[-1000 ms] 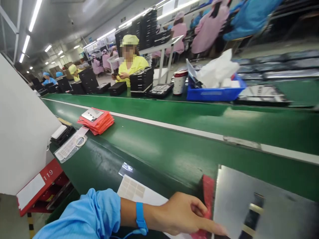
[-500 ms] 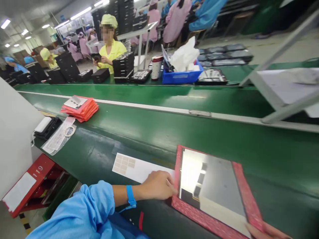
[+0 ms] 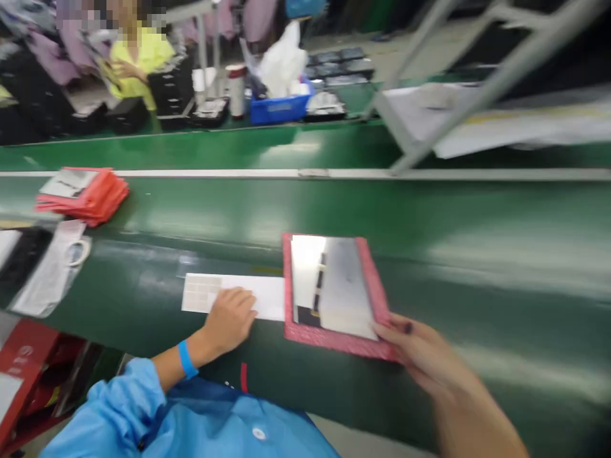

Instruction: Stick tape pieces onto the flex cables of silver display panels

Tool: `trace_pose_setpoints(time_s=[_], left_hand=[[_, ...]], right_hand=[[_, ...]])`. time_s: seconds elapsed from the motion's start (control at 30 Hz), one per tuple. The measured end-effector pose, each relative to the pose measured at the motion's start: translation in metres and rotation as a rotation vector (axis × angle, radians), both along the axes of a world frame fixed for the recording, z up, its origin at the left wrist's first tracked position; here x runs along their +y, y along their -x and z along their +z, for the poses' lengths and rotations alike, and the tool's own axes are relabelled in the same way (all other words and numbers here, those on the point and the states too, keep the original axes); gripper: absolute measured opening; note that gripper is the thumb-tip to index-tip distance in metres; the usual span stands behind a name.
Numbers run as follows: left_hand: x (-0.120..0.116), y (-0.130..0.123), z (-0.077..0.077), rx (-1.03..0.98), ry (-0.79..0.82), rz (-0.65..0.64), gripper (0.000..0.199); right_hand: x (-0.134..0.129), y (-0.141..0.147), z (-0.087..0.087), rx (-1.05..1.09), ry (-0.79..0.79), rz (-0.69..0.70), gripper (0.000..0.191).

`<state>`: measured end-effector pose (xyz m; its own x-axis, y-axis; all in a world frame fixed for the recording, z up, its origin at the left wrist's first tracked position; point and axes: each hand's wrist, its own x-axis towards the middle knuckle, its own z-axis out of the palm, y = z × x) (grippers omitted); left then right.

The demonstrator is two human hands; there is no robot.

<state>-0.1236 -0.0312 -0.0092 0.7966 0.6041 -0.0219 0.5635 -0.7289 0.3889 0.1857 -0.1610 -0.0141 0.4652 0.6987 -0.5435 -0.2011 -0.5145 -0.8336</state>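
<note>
In the head view, the right hand (image 3: 415, 353) pinches the near right corner of the silvery panel (image 3: 334, 286) and the pink foam sheet (image 3: 334, 340) beneath it, thumb on top. Both lie on the green bench (image 3: 453, 286), slightly right of the middle. The left hand (image 3: 231, 318) rests on the white label sheet (image 3: 267, 296), just left of the panel, its fingers close together; whether it grips the sheet, I cannot tell. A blue band (image 3: 186, 359) circles the left wrist. Far left sits a stack of red sheets (image 3: 90, 194); nearer is a tape roll (image 3: 76, 252). Beyond the white strip stands a blue bin (image 3: 279, 109).
</note>
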Motion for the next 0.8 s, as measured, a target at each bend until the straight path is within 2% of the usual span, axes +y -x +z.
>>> trace_pose_setpoints(time_s=[0.13,0.2,0.37,0.53,0.6,0.7,0.77,0.8], left_hand=[[0.008,0.01,-0.012,-0.021,-0.13,-0.152,0.032],[0.012,0.016,-0.013,-0.017,-0.181,-0.187,0.03],[0.017,0.039,-0.007,0.03,-0.264,-0.164,0.029],[0.017,0.052,-0.006,0.025,-0.261,-0.147,0.03],[0.015,0.052,-0.007,0.011,-0.243,-0.135,0.031],[0.006,0.05,-0.007,-0.006,-0.213,-0.106,0.03],[-0.002,0.048,-0.006,-0.021,-0.192,-0.093,0.029],[-0.006,0.047,-0.005,-0.033,-0.18,-0.086,0.028]], right_hand=[[0.005,-0.01,-0.008,0.025,0.011,-0.105,0.039],[0.003,-0.015,-0.014,0.024,0.014,-0.126,0.04],[0.002,-0.016,-0.015,0.015,0.014,-0.11,0.039],[0.004,-0.017,-0.012,-0.1,0.072,-0.118,0.032],[0.003,-0.018,-0.005,-0.175,0.113,-0.122,0.025],[-0.002,-0.016,0.015,-0.321,0.179,-0.134,0.017],[-0.006,-0.007,0.031,-0.481,0.238,-0.16,0.018],[-0.006,0.002,0.038,-0.642,0.281,-0.145,0.019]])
